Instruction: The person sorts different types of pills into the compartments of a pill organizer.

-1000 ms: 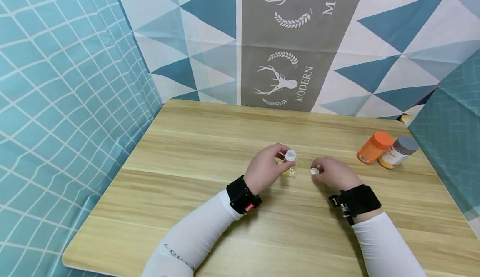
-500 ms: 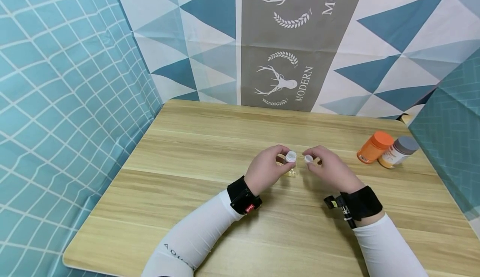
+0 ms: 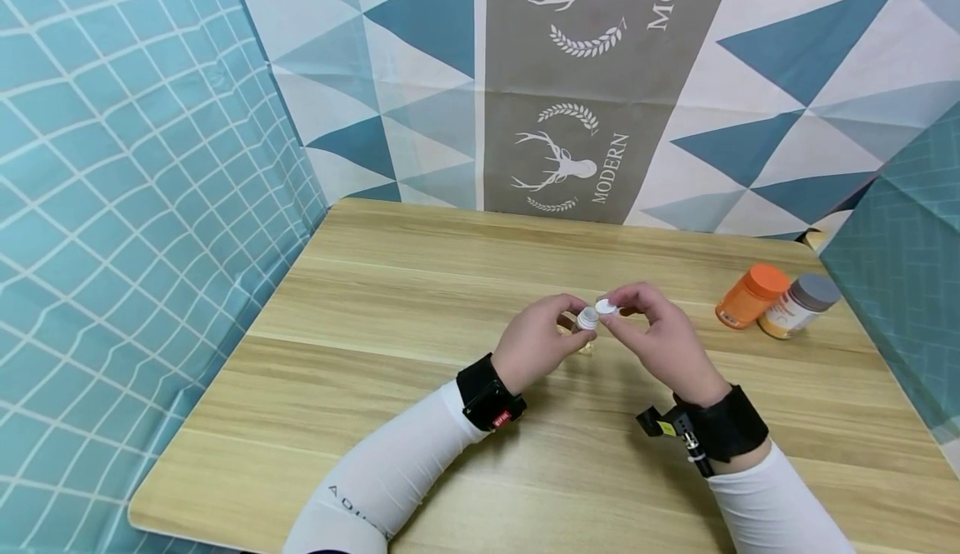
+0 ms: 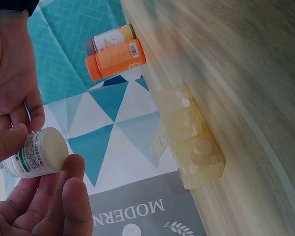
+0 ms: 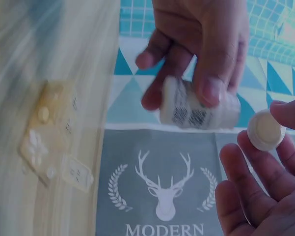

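In the head view my left hand (image 3: 534,341) grips a small white pill bottle (image 3: 587,321), its uncapped mouth facing up and toward me. Thumb and fingers of my right hand (image 3: 669,344) pinch a white screw cap (image 3: 607,307), held right by that mouth. Printed text and a green stripe show on the bottle's label in the left wrist view. Below the hands a translucent yellow pill organizer (image 4: 206,175) sits on the table, with white tablets in its compartments. One of its lettered lids (image 5: 77,172) stands raised. From above, the left hand mostly hides the organizer.
An orange bottle (image 3: 750,297) and a grey-capped bottle (image 3: 798,307) stand close together at the right of the wooden table (image 3: 360,287). Patterned cloth (image 3: 420,104) hangs behind the back edge, with blue tiled cloth (image 3: 150,204) along the left side.
My right hand has risen and moved left, bringing the cap from beside the bottle to its mouth. The bottle has shifted slightly right and tilted a little; my left hand has hardly moved.
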A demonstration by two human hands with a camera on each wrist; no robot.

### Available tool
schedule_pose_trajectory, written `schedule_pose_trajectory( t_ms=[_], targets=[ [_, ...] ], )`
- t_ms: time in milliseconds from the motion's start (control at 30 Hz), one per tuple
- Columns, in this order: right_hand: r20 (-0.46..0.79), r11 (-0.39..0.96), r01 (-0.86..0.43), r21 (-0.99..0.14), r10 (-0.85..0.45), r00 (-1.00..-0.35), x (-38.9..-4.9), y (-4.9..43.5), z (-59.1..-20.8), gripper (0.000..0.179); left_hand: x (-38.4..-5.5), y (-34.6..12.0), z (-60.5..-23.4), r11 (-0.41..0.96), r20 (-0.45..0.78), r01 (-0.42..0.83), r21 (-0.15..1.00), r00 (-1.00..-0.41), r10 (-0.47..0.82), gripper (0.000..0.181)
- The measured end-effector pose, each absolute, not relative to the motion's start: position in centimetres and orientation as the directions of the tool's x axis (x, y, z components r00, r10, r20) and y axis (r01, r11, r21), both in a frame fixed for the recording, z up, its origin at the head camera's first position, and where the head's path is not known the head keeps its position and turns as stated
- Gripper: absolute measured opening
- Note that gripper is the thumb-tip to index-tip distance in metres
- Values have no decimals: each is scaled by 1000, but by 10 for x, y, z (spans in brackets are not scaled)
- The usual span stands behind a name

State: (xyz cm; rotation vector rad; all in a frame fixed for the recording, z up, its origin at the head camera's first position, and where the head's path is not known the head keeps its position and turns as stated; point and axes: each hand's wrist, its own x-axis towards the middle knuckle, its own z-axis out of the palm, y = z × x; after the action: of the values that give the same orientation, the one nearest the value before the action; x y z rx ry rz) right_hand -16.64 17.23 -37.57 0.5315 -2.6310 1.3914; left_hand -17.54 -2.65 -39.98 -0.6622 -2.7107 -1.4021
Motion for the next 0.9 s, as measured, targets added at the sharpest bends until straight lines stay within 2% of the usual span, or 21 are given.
schedule_pose_trajectory(
  t_ms=[267,700,833,900],
  targets=[
    [309,525,-434,-732,-312,-898,-167,166,-385,6,-174,-26,-399,533,220,402,744,-901,374,25],
    [398,598,-526,-606,-345,-850,-167,164,-389,20,-171,-25,-400,556,235,411,723,-902,361,27],
    [363,641,-482,-598,-320,-875,-166,161,-389,16,-169,-23,-400,563,238,415,715,-901,362,26],
    [319,670,-433,-602,-296,-901,-166,160,-389,20,-168,-22,-400,566,242,425,707,-897,370,27]
  ],
)
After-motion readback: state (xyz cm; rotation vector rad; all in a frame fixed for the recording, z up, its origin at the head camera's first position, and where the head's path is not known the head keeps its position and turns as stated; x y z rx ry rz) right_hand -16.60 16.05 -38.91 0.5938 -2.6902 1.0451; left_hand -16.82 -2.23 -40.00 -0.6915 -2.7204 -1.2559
